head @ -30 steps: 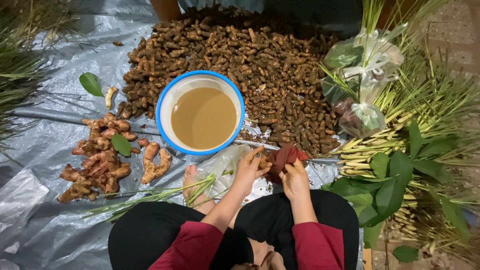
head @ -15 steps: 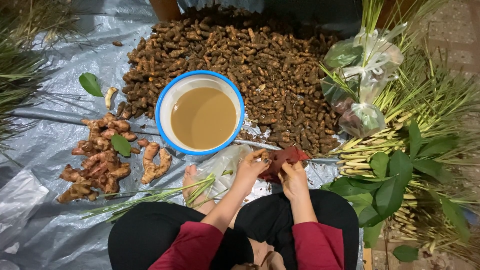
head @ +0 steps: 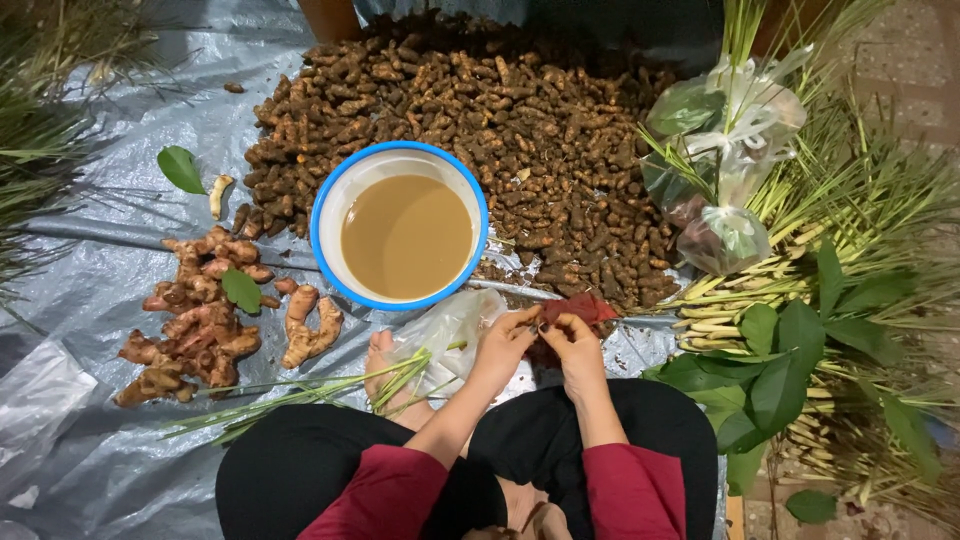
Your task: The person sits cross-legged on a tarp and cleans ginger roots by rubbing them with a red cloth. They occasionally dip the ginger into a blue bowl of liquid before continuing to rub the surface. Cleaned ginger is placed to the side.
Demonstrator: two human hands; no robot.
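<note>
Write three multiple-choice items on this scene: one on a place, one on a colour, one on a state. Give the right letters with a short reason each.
1. Where does the bowl stand?
A. On the person's lap
B. At the near edge of the heap of brown roots
C. On the bundle of green stalks at the far right

2. What colour is the bowl's rim?
A. Blue
B. Red
C. Yellow

3. What is the state of the two hands?
A. Both rest flat on the tarp
B. One is in the bowl
C. The left hand and right hand together hold a dark red leaf-like piece

Answers: 1 B, the bowl sits on the grey tarp against the heap's front. 2 A, the rim is bright blue around brownish liquid. 3 C, both hands' fingers pinch the red piece in front of the knees.
</note>
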